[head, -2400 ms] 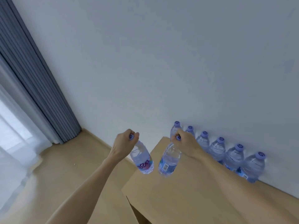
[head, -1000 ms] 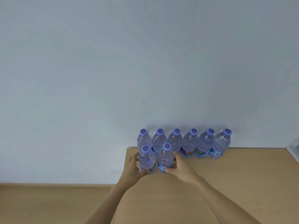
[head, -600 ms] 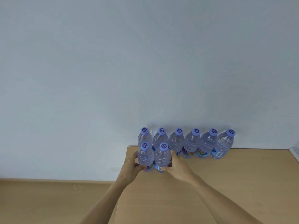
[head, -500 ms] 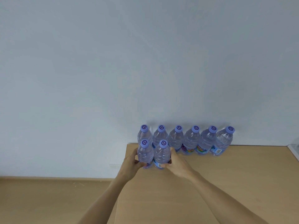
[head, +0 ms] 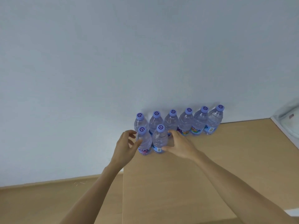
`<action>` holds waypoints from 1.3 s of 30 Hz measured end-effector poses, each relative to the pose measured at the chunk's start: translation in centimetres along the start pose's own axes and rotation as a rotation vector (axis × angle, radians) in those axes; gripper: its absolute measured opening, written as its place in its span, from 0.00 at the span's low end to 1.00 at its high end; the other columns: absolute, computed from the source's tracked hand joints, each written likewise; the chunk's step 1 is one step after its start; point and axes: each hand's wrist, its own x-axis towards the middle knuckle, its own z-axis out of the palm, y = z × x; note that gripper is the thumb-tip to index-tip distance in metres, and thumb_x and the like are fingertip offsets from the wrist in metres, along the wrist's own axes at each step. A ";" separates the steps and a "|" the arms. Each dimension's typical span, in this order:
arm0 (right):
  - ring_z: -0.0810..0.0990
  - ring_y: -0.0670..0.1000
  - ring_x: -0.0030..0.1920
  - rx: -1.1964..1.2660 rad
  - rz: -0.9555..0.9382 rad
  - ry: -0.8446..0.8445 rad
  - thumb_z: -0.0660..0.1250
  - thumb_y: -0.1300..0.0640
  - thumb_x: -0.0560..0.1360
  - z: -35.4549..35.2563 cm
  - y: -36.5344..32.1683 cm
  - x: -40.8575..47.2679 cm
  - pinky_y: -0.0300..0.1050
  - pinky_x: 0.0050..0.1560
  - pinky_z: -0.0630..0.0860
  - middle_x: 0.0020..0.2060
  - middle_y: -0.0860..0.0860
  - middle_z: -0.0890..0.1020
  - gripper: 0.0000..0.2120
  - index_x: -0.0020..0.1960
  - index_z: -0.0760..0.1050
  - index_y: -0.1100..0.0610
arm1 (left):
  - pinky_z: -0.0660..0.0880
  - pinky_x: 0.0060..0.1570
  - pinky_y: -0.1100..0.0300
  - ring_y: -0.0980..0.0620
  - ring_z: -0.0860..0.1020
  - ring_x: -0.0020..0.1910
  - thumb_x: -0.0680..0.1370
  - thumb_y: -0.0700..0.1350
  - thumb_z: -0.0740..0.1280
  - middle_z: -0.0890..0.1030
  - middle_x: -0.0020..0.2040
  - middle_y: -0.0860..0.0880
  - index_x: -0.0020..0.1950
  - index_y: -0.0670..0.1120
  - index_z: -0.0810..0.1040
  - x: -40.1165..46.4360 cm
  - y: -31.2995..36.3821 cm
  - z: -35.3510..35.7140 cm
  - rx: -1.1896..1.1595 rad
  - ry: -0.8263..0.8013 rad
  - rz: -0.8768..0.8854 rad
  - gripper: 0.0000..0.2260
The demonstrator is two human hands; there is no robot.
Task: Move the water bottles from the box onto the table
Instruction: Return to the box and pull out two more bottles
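Pale wall (head: 145,54), wooden table (head: 186,183), 8 bottles up.
Back row of 6 (head: 185,122) stood against the wall; front 2 bottles (head: 152,141) stood near the table's left edge. Left hand (head: 125,147) and right hand (head: 179,145) flanked them, fingers loose, gripping nothing. Risk: a grazing finger could tip the left one off the edge.

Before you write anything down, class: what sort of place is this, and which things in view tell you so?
Probably a plain room in a home or office: a bare pale wall, a light wooden table pushed against it, and wood-look flooring. Water bottles line the table's back edge.
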 end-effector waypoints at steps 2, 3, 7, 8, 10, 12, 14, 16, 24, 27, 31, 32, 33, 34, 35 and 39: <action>0.72 0.47 0.64 -0.051 0.011 0.059 0.66 0.32 0.70 -0.8 -0.1 -1.4 0.46 0.51 0.70 0.66 0.45 0.70 0.37 0.71 0.61 0.48 | 0.72 0.37 0.70 0.59 0.78 0.42 0.75 0.55 0.69 0.76 0.49 0.62 0.53 0.59 0.71 0.0 1.3 -0.4 -0.030 0.020 0.051 0.09; 0.72 0.47 0.63 -0.068 0.017 0.086 0.65 0.32 0.71 -1.3 -0.1 -2.2 0.46 0.51 0.70 0.66 0.45 0.71 0.36 0.71 0.62 0.49 | 0.73 0.38 0.70 0.58 0.78 0.41 0.75 0.54 0.69 0.77 0.48 0.61 0.52 0.58 0.72 0.1 2.1 -0.5 -0.041 0.017 0.075 0.08; 0.75 0.45 0.57 -0.141 0.011 0.218 0.63 0.33 0.73 -3.9 0.1 -6.0 0.45 0.49 0.72 0.60 0.43 0.75 0.28 0.64 0.68 0.49 | 0.72 0.39 0.71 0.59 0.77 0.43 0.76 0.50 0.69 0.78 0.47 0.58 0.52 0.53 0.74 0.4 6.3 -0.1 -0.069 -0.004 0.184 0.08; 0.76 0.45 0.54 -0.171 0.004 0.262 0.62 0.33 0.73 -4.7 0.2 -7.1 0.44 0.47 0.71 0.57 0.42 0.76 0.26 0.62 0.69 0.48 | 0.72 0.40 0.71 0.59 0.77 0.44 0.76 0.50 0.68 0.78 0.48 0.58 0.54 0.52 0.75 0.4 7.6 0.2 -0.073 -0.015 0.214 0.08; 0.76 0.44 0.52 -0.197 0.013 0.336 0.62 0.33 0.73 -6.4 0.7 -9.4 0.43 0.45 0.70 0.53 0.40 0.76 0.23 0.60 0.70 0.47 | 0.72 0.41 0.70 0.59 0.77 0.46 0.77 0.49 0.68 0.78 0.49 0.58 0.56 0.50 0.75 0.4 10.4 1.0 -0.085 -0.056 0.274 0.09; 0.76 0.44 0.50 -0.210 0.031 0.396 0.62 0.34 0.74 -8.3 1.5 -11.9 0.45 0.47 0.73 0.52 0.40 0.77 0.22 0.59 0.71 0.47 | 0.72 0.41 0.70 0.59 0.77 0.45 0.77 0.48 0.68 0.79 0.50 0.56 0.56 0.49 0.75 0.2 13.5 2.2 -0.111 -0.105 0.342 0.09; 0.76 0.45 0.50 -0.232 0.050 0.464 0.63 0.36 0.74 -10.4 2.6 -14.6 0.46 0.48 0.74 0.52 0.40 0.77 0.21 0.59 0.72 0.48 | 0.72 0.41 0.70 0.59 0.77 0.45 0.78 0.47 0.68 0.79 0.49 0.55 0.56 0.51 0.75 -0.3 17.0 3.7 -0.156 -0.151 0.412 0.08; 0.76 0.45 0.50 -0.247 0.086 0.528 0.64 0.37 0.74 -12.7 3.8 -17.6 0.46 0.49 0.74 0.51 0.40 0.77 0.19 0.59 0.72 0.47 | 0.72 0.40 0.70 0.59 0.77 0.44 0.78 0.47 0.68 0.79 0.49 0.55 0.55 0.52 0.76 -1.0 20.9 5.4 -0.174 -0.189 0.489 0.07; 0.75 0.42 0.48 -0.294 0.244 0.737 0.60 0.35 0.75 -22.1 9.8 -33.2 0.43 0.45 0.69 0.49 0.39 0.77 0.18 0.57 0.71 0.45 | 0.74 0.40 0.68 0.58 0.78 0.44 0.78 0.47 0.67 0.80 0.47 0.56 0.53 0.54 0.77 -6.7 37.6 14.3 -0.277 -0.296 0.743 0.05; 0.75 0.43 0.50 -0.351 0.328 0.796 0.60 0.36 0.75 -25.3 12.4 -39.9 0.45 0.48 0.72 0.50 0.39 0.77 0.17 0.57 0.71 0.45 | 0.72 0.38 0.71 0.58 0.78 0.44 0.77 0.48 0.68 0.79 0.46 0.59 0.53 0.55 0.77 -9.6 43.7 18.2 -0.296 -0.348 0.856 0.05; 0.75 0.43 0.48 -0.413 0.453 0.862 0.59 0.36 0.76 -28.6 16.0 -48.6 0.43 0.47 0.71 0.48 0.38 0.77 0.16 0.57 0.70 0.44 | 0.72 0.39 0.71 0.58 0.78 0.44 0.77 0.50 0.68 0.79 0.46 0.60 0.52 0.57 0.77 -14.0 51.2 23.6 -0.336 -0.447 0.971 0.05; 0.75 0.43 0.48 -0.428 0.483 0.874 0.59 0.35 0.76 -29.3 16.9 -50.6 0.43 0.47 0.71 0.48 0.39 0.77 0.17 0.57 0.70 0.44 | 0.73 0.39 0.70 0.58 0.79 0.44 0.77 0.51 0.68 0.79 0.47 0.60 0.51 0.58 0.77 -15.1 52.8 25.0 -0.348 -0.474 0.992 0.04; 0.75 0.43 0.47 -0.443 0.517 0.887 0.58 0.35 0.76 -29.9 17.7 -52.6 0.43 0.47 0.72 0.48 0.39 0.77 0.17 0.57 0.71 0.44 | 0.73 0.40 0.70 0.58 0.79 0.44 0.77 0.51 0.68 0.80 0.46 0.60 0.51 0.58 0.77 -16.2 54.3 26.4 -0.355 -0.502 1.013 0.04; 0.76 0.42 0.47 -0.457 0.553 0.901 0.58 0.34 0.76 -30.4 18.7 -54.5 0.43 0.47 0.73 0.48 0.38 0.77 0.17 0.57 0.71 0.43 | 0.73 0.40 0.70 0.58 0.79 0.44 0.77 0.51 0.68 0.80 0.46 0.60 0.51 0.58 0.77 -17.3 55.8 27.9 -0.361 -0.532 1.034 0.04; 0.76 0.42 0.46 -0.467 0.590 0.914 0.57 0.34 0.75 -30.9 19.6 -56.4 0.43 0.46 0.75 0.47 0.38 0.77 0.17 0.57 0.71 0.43 | 0.73 0.39 0.69 0.58 0.79 0.43 0.77 0.51 0.68 0.80 0.46 0.59 0.51 0.58 0.77 -18.4 57.1 29.3 -0.365 -0.563 1.055 0.04; 0.74 0.41 0.41 -0.479 0.719 0.962 0.57 0.33 0.75 -32.3 23.6 -62.7 0.38 0.40 0.73 0.44 0.37 0.75 0.17 0.55 0.71 0.42 | 0.74 0.39 0.67 0.57 0.79 0.43 0.77 0.53 0.68 0.80 0.46 0.59 0.51 0.57 0.77 -22.0 61.6 35.4 -0.380 -0.676 1.123 0.05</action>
